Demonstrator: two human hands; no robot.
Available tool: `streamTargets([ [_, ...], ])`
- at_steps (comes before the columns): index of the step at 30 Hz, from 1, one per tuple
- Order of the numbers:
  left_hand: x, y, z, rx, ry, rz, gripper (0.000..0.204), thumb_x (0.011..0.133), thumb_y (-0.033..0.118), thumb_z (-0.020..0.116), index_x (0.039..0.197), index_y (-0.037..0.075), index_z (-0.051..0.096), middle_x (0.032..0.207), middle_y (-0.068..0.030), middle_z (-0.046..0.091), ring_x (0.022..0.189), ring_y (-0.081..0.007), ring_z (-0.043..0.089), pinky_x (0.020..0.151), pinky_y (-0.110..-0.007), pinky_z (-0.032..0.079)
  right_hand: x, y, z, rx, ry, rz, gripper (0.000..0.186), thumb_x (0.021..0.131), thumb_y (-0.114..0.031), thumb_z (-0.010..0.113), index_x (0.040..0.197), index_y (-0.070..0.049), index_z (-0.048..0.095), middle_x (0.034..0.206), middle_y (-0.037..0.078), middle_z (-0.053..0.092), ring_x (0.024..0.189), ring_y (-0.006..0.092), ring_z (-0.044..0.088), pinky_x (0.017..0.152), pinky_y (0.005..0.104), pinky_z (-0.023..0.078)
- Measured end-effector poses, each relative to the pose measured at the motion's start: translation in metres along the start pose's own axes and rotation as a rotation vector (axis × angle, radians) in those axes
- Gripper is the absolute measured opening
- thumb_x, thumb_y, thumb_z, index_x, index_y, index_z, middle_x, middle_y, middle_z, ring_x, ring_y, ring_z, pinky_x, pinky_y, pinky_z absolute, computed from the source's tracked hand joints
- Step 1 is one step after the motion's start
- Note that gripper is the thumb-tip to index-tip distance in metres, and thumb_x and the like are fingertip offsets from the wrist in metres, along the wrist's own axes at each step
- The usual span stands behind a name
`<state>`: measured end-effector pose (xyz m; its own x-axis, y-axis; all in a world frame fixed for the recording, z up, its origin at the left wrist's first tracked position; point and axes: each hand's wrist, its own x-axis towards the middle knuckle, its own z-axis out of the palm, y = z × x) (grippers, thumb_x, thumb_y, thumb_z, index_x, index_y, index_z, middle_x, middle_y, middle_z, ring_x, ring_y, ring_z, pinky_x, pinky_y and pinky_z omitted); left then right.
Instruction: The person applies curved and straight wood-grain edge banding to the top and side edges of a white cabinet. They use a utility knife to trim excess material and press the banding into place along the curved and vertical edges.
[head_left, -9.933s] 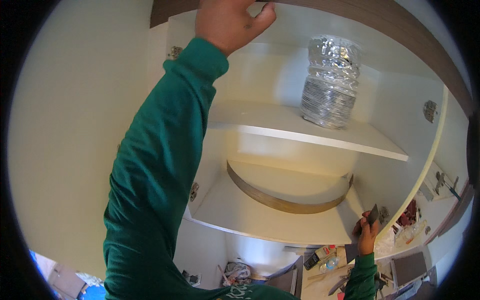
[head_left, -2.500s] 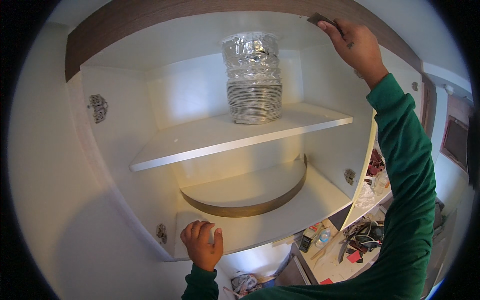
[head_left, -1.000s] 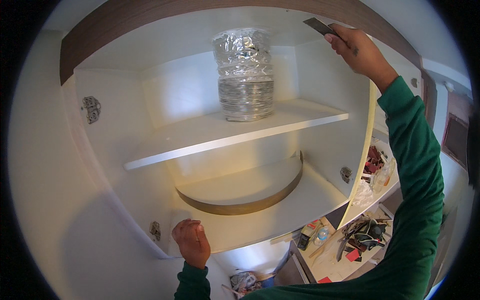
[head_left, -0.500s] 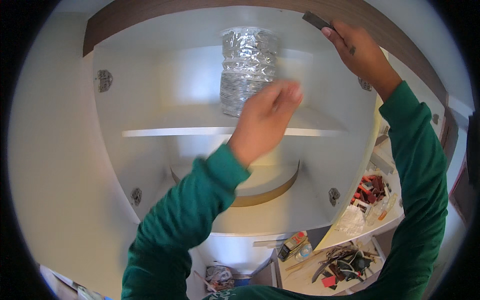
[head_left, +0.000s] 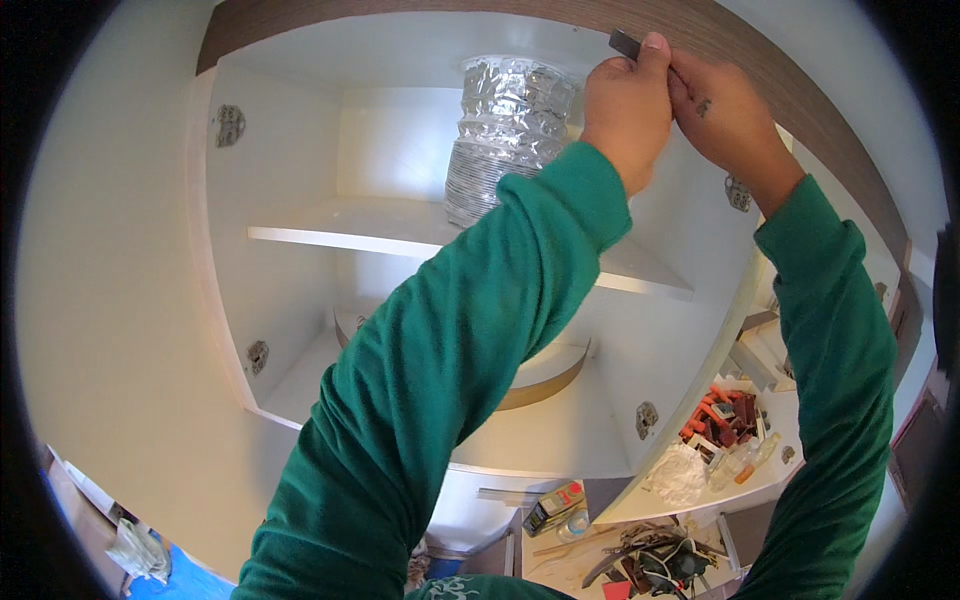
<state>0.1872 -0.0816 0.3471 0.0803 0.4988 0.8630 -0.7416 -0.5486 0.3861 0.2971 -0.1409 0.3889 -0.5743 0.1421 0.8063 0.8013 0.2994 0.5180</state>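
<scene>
Apparently a kitchen work site, with an open white cabinet (head_left: 285,175), silvery flexible duct (head_left: 512,125) and cluttered worktop (head_left: 550,570)

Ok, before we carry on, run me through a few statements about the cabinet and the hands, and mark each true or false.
1. The silver hose is above the shelf. True.
2. The left hand is down in the lower compartment. False: it is raised, close to the right hand.
3. A curved brown strip is in the lower compartment. True.
4. The dark flat piece lies on the shelf. False: it is up at the hands, near the brown top board.
5. The left sleeve crosses in front of the shelf. True.
</scene>
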Motion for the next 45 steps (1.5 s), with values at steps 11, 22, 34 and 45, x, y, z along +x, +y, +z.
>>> streamTargets([
  [11,-0.005,0.007,-0.002,0.052,0.019,-0.021,0.042,0.102,0.039,0.053,0.101,-0.002,0.060,0.097,-0.0101,0.065,0.086,-0.0219,0.064,0.085,-0.038,0.056,-0.002,0.003,0.008,0.135,0.009,-0.016,0.018,0.096,-0.014,0.051,0.099,-0.001,0.063,0.083,0.023,0.068,0.074,0.0431,0.065,0.067,0.0470,0.053],
  [22,-0.005,0.013,-0.007,0.133,-0.009,-0.052,0.042,0.102,0.041,0.052,0.099,0.000,0.061,0.099,-0.0097,0.066,0.091,-0.0208,0.064,0.087,-0.038,0.056,0.006,-0.004,0.010,0.174,0.034,-0.044,0.018,0.093,-0.011,0.050,0.103,-0.003,0.063,0.086,0.023,0.067,0.077,0.0451,0.063,0.070,0.0506,0.051],
  [34,0.001,0.022,-0.017,0.139,0.054,-0.020,0.040,0.103,0.039,0.049,0.101,0.002,0.061,0.098,-0.0087,0.065,0.089,-0.0198,0.063,0.085,-0.036,0.054,0.013,-0.018,0.004,0.062,0.006,0.010,0.019,0.093,-0.013,0.051,0.102,-0.003,0.064,0.084,0.023,0.067,0.078,0.0467,0.062,0.069,0.0507,0.051],
  [45,-0.007,0.040,-0.033,0.069,-0.049,-0.015,0.037,0.105,0.038,0.047,0.103,0.004,0.062,0.099,-0.0065,0.066,0.086,-0.0175,0.063,0.081,-0.033,0.051,0.030,-0.024,0.015,-0.052,-0.016,0.000,0.019,0.092,-0.016,0.052,0.092,-0.002,0.065,0.081,0.024,0.065,0.075,0.0473,0.061,0.068,0.0530,0.050],
])
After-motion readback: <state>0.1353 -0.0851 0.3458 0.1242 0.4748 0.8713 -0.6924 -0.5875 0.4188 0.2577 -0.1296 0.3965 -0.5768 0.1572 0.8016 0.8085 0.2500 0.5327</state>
